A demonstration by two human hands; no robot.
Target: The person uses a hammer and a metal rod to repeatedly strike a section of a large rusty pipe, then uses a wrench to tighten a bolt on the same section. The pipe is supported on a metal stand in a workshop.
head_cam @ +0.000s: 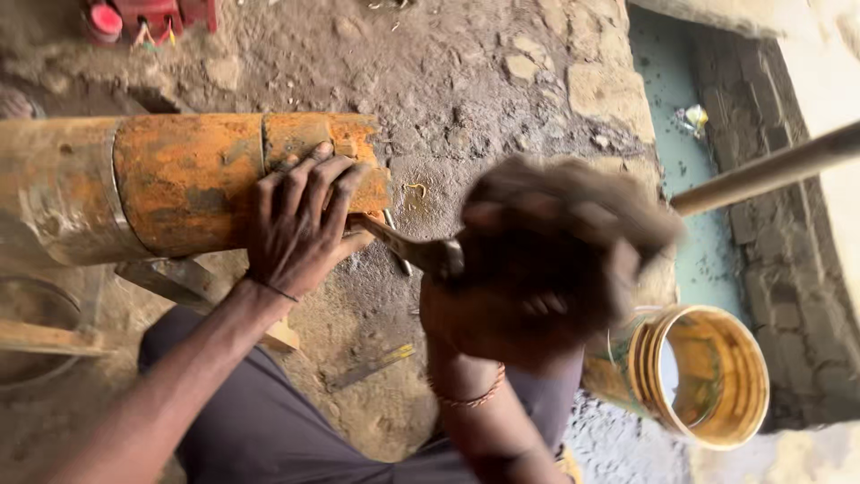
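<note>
Left hand (300, 220) splays open-fingered, pinning the heavy, rigid, rough-rusted orange steel pipe (188, 184) near its end; blurred right hand (546, 260) fists a long wooden-handled hammer (421, 251).

I read this as a rough outdoor metalworking yard, not a proper shop. I see bare packed dirt (466, 99) with stones for a floor, a rusty orange steel pipe (179, 179) lying straight on the ground, and metal offcuts (179, 278) beside it. There's an open drain channel (690, 170) with greenish water along a block wall (788, 224), a yellow plastic bucket (708, 376), and a red tool (152, 16) at the top edge.
</note>
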